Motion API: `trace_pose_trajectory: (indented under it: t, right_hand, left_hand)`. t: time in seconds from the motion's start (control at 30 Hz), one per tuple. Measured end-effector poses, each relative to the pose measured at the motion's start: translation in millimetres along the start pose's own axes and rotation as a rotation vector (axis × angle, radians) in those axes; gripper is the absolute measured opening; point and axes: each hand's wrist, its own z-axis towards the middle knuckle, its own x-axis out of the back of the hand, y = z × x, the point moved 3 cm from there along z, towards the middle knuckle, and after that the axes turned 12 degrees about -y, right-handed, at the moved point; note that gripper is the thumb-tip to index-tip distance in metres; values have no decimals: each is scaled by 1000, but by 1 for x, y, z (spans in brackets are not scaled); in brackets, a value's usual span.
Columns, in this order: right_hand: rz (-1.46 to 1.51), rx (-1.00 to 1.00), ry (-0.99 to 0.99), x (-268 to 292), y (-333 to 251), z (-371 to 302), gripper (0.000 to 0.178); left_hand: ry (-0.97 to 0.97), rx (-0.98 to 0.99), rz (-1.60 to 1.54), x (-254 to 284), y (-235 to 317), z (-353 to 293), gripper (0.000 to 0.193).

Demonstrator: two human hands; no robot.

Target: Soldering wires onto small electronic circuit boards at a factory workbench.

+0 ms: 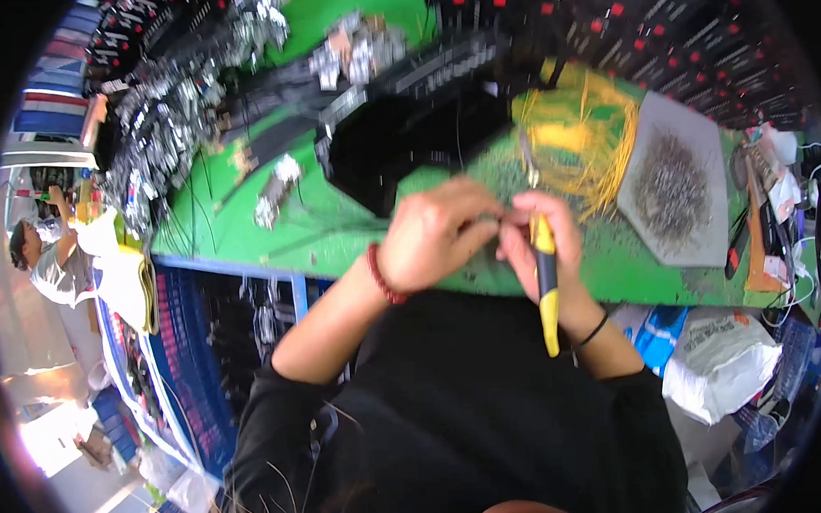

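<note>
**Left hand (441, 233) and right hand (554, 233) meet over a green table (610, 277)**

At far left, another person (53, 260) in a light top shows beyond the table. A heap of silvery pieces (158, 139) covers its left end, and a small silver bundle (278, 191) lies apart, nearer the middle. Next comes an open black container (348, 159), just beyond the hands. The left hand, wearing a red bracelet (381, 274), has its fingertips pinched on a small dark piece (507, 217) (too blurred to identify) between the hands. The right hand's fingertips close in at the same piece, while yellow-and-black pliers (546, 270) are gripped in that hand, handles toward the body. Farther right lie yellow strands (620, 163), then a grey board (700, 124) bearing dark scraps (672, 189).
</note>
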Motion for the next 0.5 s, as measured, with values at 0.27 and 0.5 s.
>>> trace_pose_trajectory:
  t: [0.27,0.5]
  right_hand:
    - [62,-140,7,4,-11,10,38]
    - [420,-32,11,8,3,19,32]
  left_hand:
    - [76,183,-173,-2,-1,-3,6]
    - [31,331,-576,-3,-18,-5,8]
